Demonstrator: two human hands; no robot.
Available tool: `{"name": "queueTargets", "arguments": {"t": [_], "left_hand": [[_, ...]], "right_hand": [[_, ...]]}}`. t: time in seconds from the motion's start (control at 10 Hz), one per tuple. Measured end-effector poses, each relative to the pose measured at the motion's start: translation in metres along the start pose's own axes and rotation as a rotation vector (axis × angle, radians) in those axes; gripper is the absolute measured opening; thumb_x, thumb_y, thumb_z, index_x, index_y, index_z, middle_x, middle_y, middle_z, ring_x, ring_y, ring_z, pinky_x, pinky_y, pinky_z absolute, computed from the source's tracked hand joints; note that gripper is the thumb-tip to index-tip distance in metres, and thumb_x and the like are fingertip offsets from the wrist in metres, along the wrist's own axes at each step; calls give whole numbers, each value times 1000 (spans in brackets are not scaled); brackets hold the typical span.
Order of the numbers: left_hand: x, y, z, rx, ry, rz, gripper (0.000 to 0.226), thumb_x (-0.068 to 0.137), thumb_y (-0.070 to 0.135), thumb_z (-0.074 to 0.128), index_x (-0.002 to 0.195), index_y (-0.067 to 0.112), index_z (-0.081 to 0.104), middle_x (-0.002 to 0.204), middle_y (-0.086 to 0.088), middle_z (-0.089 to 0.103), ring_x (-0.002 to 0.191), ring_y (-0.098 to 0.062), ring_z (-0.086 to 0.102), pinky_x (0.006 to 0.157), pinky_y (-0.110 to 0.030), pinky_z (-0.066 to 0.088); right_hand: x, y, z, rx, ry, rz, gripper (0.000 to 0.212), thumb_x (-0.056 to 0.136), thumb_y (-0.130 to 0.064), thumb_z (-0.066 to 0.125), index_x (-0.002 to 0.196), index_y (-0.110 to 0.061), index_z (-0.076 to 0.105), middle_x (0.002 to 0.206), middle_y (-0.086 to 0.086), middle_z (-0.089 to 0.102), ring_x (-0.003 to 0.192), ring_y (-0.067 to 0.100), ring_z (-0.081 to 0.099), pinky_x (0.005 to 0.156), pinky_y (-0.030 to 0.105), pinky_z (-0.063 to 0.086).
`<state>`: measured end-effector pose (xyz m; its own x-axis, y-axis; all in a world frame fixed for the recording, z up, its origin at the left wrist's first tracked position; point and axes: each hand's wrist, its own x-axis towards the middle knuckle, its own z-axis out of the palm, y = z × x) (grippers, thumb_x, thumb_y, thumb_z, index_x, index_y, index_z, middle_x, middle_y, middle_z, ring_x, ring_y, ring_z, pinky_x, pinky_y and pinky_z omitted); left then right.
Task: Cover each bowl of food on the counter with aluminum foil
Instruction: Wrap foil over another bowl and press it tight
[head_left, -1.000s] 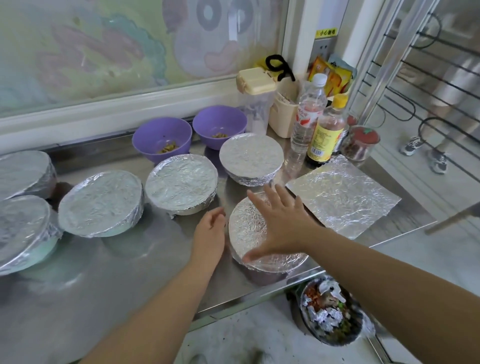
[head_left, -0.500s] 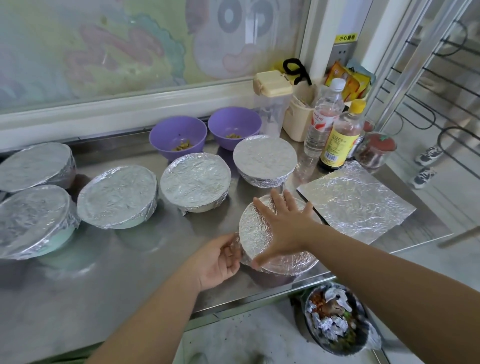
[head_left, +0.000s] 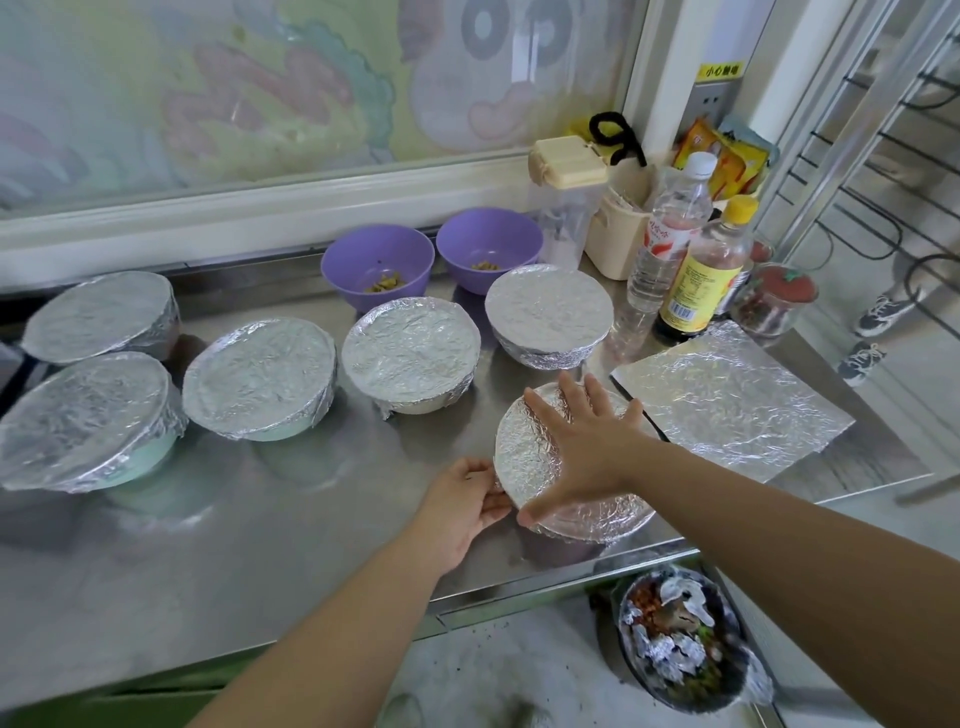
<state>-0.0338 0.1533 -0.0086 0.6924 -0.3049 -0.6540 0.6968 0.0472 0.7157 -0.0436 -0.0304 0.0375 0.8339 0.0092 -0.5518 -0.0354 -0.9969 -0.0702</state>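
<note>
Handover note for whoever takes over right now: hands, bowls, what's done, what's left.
Right hand: flat, pressing the foil on the front bowl.
Left hand: pinching that bowl's foil at its left rim.
Done: five foiled bowls behind it.
Left: finish crimping the front bowl, then cover the two purple bowls at the back. One foil sheet lies to the right.

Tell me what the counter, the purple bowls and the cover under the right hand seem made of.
Counter: probably stainless steel, brushed; it gives blurred, dull reflections. Purple bowls: likely plastic, smooth, even colour, semi-matte. Cover under the right hand: aluminium foil, shiny, finely crinkled, folded over the rim.
</note>
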Motion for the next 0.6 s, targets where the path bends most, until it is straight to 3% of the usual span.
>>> {"name": "queueTargets", "arguments": {"t": [0.1,0.2,0.3,0.4,0.5,0.6], "left_hand": [[-6,0,-12,-16,-95,-23,23,95,-10,43,106,4,57,84,-11,73,80,-21,70,91,-36,54],[-13,-2,-18,232,-128,125,28,89,-13,56,111,3,58,95,-8,74,86,-15,70,89,-25,54],[-14,-2,-16,676,-1,346,21,85,8,73,101,16,62,95,2,71,75,1,63,71,-10,47],[-11,-5,-17,885,90,490,11,88,19,72,93,20,63,86,11,68,68,9,57,62,-7,41],[-9,-5,-18,933,95,518,9,90,22,71,85,19,65,78,12,66,66,9,57,61,-8,39],[-5,-8,-15,1033,163,536,9,90,26,70,83,21,70,83,10,67,75,-3,62,67,-19,42]], "right_hand": [[0,0,1,-4,4,4,150,44,-101,58,150,-44,-32,158,6,-42,146,38,-34,108,81,-5],[0,0,0,-6,8,1,150,44,-101,58,151,-43,-31,158,6,-41,147,38,-34,109,81,-4],[0,1,1,-6,12,-2,149,45,-100,58,151,-44,-30,159,6,-41,147,38,-33,109,81,-4],[1,1,1,-2,11,-5,149,45,-101,58,150,-44,-31,159,6,-41,147,38,-34,108,81,-5],[1,1,1,-2,10,-7,149,45,-101,58,150,-44,-31,159,6,-41,146,38,-34,108,81,-5],[0,1,1,-2,11,-9,149,45,-101,58,150,-44,-31,159,6,-41,146,38,-34,108,81,-5]]}}
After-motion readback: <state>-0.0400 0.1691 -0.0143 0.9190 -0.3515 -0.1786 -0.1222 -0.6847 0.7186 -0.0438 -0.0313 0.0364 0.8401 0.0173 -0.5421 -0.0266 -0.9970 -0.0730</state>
